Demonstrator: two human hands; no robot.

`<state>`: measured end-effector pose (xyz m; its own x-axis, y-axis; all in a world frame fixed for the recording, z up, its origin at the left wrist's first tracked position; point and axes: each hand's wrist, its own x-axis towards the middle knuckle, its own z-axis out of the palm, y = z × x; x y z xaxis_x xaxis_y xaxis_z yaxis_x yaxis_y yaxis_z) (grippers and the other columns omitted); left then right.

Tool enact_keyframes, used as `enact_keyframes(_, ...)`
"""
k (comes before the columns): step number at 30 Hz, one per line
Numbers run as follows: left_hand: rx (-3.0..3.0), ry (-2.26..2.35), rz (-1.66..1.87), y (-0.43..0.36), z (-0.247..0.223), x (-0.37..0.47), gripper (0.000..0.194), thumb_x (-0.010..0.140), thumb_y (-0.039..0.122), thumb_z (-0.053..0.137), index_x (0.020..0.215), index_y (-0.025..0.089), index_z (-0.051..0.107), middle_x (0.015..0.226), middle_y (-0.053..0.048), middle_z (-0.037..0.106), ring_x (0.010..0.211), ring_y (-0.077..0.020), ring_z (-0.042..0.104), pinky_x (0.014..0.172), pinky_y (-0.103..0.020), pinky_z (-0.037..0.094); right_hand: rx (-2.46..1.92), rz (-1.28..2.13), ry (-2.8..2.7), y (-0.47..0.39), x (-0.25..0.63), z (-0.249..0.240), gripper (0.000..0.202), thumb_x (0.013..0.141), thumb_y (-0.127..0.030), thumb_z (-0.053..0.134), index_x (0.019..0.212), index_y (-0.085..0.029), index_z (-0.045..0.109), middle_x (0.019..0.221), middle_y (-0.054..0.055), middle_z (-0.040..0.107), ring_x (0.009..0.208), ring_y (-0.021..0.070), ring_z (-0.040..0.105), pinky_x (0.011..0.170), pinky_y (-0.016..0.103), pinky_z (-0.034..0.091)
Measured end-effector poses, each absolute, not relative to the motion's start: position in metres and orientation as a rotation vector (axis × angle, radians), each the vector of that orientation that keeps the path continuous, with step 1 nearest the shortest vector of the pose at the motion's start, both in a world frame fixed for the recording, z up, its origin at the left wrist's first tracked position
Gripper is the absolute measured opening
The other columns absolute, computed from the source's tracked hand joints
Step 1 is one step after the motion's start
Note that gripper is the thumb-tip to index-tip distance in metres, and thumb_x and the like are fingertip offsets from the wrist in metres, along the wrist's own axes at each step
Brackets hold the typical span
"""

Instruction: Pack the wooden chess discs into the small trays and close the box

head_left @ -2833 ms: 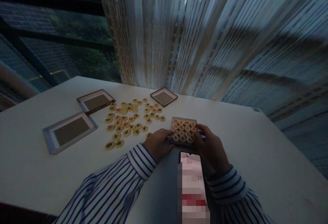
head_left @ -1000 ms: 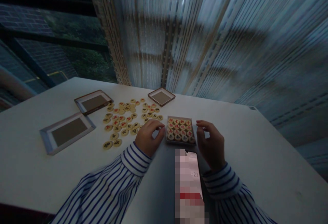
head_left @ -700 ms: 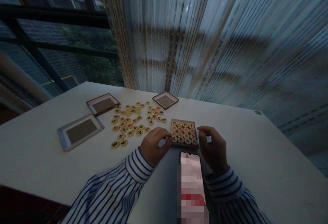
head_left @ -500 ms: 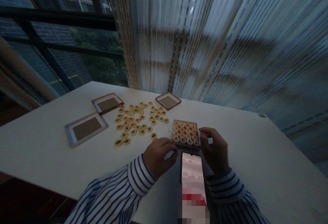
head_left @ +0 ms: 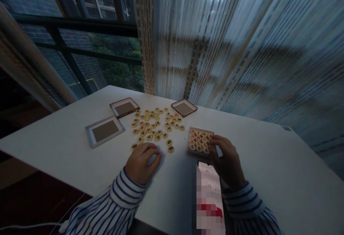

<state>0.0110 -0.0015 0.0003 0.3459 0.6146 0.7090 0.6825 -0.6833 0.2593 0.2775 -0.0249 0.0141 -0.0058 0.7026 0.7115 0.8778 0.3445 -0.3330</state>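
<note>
From the head view I list one white table bearing one box of rowed round pieces, the right hand at its right side, contact unclear to me. Loose pieces, scattered; just before them, the left hand, loosely curled. Three shallow trays, one lit phone, one string curtain behind.

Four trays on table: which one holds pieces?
The tray by the right hand: round marked pieces sit in rows inside. The near-left tray, far-left tray and far-middle tray show brown floors.
</note>
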Motion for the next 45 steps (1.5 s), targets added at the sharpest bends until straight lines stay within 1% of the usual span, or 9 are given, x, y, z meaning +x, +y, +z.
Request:
enact_keyframes(7,-2.336,-1.293,-1.094,0.007,-0.02,-0.025,0.011,0.077,0.026,0.056,0.082,0.019,0.064,0.09,-0.008,0.065,0.083,-0.0204,0.059,0.072,-0.034,0.049,-1.372,-0.238,-1.815,-0.027,0.262,0.019,0.01,0.082,-0.022,0.046,0.079,-0.019,0.056,0.101,0.012,0.059,0.094,0.0233,0.056,0.078,0.043,0.046)
enact_keyframes(11,-2.2,-1.435,-1.001,0.011,-0.029,-0.044,0.022,0.075,0.033,0.058,0.09,0.02,0.064,0.103,-0.01,0.062,0.091,-0.0248,0.057,0.076,-0.038,0.047,-1.323,-0.256,-1.898,-0.028,0.247,0.032,0.007,0.081,-0.02,0.048,0.08,-0.02,0.055,0.105,0.011,0.059,0.095,0.0228,0.055,0.079,0.042,0.046)
enact_keyframes(14,-2.118,-1.54,-0.961,0.013,-0.033,-0.051,0.028,0.073,0.04,0.058,0.09,0.019,0.064,0.107,-0.012,0.06,0.095,-0.0279,0.055,0.078,-0.041,0.046,-1.296,-0.265,-1.931,-0.027,0.235,0.04,0.007,0.08,-0.02,0.05,0.083,-0.019,0.056,0.108,0.012,0.057,0.098,0.0234,0.053,0.08,0.042,0.045)
enact_keyframes(17,-2.09,-1.573,-0.942,0.015,-0.035,-0.05,0.028,0.071,0.042,0.059,0.086,0.019,0.065,0.11,-0.013,0.058,0.099,-0.0296,0.053,0.079,-0.043,0.045,-1.295,-0.244,-1.949,-0.025,0.223,0.046,0.009,0.078,-0.021,0.052,0.085,-0.019,0.057,0.112,0.012,0.056,0.102,0.0249,0.052,0.083,0.044,0.043)
enact_keyframes(23,-2.131,-1.589,-0.919,0.015,-0.035,-0.046,0.026,0.069,0.04,0.061,0.085,0.019,0.066,0.115,-0.014,0.055,0.105,-0.0327,0.05,0.08,-0.047,0.045,-1.288,-0.225,-2.041,-0.022,0.198,0.052,0.012,0.077,-0.02,0.051,0.088,-0.02,0.057,0.116,0.012,0.055,0.105,0.0267,0.05,0.086,0.048,0.039)
enact_keyframes(28,-2.149,-1.608,-0.931,0.015,-0.031,-0.041,0.025,0.07,0.037,0.061,0.085,0.019,0.067,0.116,-0.016,0.054,0.107,-0.0353,0.048,0.081,-0.051,0.044,-1.262,-0.207,-2.114,-0.022,0.189,0.045,0.014,0.078,-0.019,0.05,0.091,-0.02,0.056,0.118,0.013,0.053,0.11,0.0272,0.047,0.089,0.049,0.039)
enact_keyframes(32,-2.164,-1.608,-0.881,0.017,-0.027,-0.038,0.025,0.071,0.038,0.06,0.083,0.017,0.068,0.115,-0.017,0.054,0.107,-0.0346,0.048,0.083,-0.05,0.043,-1.272,-0.219,-2.133,-0.024,0.192,0.038,0.015,0.078,-0.019,0.051,0.092,-0.019,0.056,0.119,0.014,0.052,0.111,0.0286,0.046,0.088,0.05,0.039)
enact_keyframes(40,-2.253,-1.576,-0.9,0.023,-0.03,-0.039,0.021,0.071,0.036,0.062,0.082,0.019,0.067,0.116,-0.013,0.055,0.106,-0.0317,0.049,0.083,-0.048,0.044,-1.293,-0.218,-2.126,-0.025,0.197,0.036,0.016,0.077,-0.019,0.051,0.093,-0.02,0.056,0.119,0.013,0.052,0.111,0.0287,0.046,0.089,0.051,0.04)
enact_keyframes(45,-2.257,-1.457,-1.064,0.023,-0.026,-0.035,0.018,0.069,0.028,0.062,0.082,0.017,0.065,0.111,-0.014,0.058,0.103,-0.0297,0.052,0.082,-0.046,0.046,-1.295,-0.221,-2.113,-0.028,0.202,0.035,0.016,0.078,-0.02,0.051,0.093,-0.02,0.057,0.118,0.014,0.053,0.111,0.0291,0.047,0.087,0.052,0.04)
